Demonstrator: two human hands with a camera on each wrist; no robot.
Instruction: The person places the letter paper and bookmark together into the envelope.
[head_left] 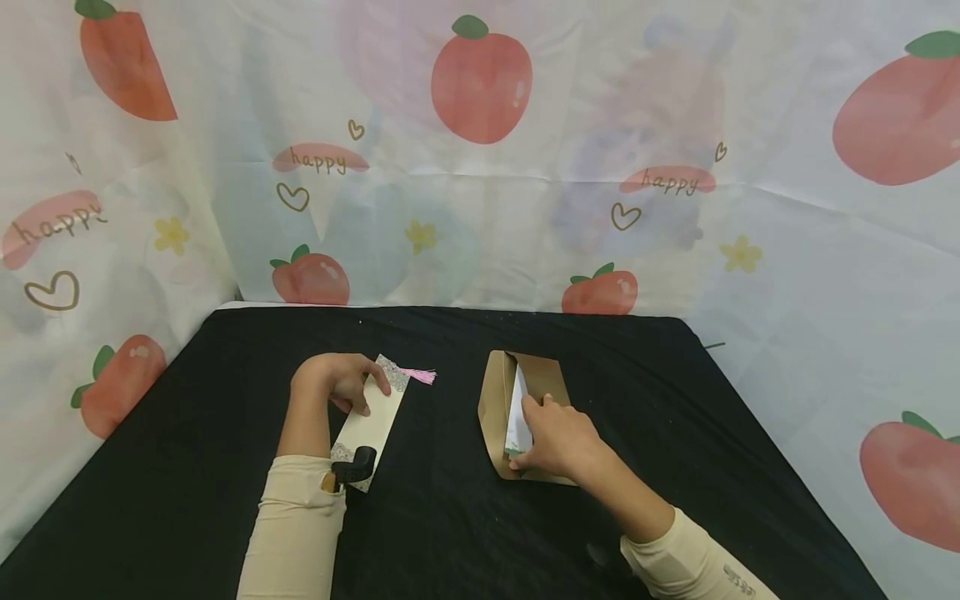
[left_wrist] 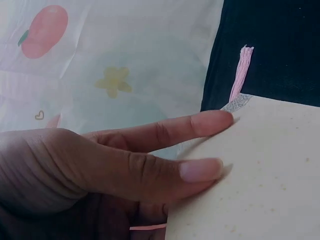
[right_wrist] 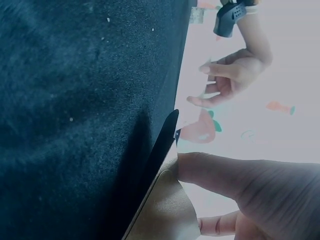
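My left hand [head_left: 341,382] holds a cream bookmark [head_left: 371,421] near its upper end, with patterned silver ends and a pink tassel [head_left: 420,376]. In the left wrist view the thumb and index finger lie on the bookmark's face [left_wrist: 265,165], and other fingers are partly hidden behind its edge. A brown paper envelope [head_left: 495,400] lies to the right with its flap spread leftward. White folded paper [head_left: 517,417] with a green print shows in its mouth. My right hand [head_left: 558,437] grips the envelope at this mouth, thumb toward the near end; its grip is partly hidden.
Black cloth [head_left: 442,525] covers the table, with small white specks on it. A white curtain [head_left: 480,225] with fruit prints stands behind and along both sides. A black wrist camera [head_left: 355,465] overlaps the bookmark's lower end in the head view.
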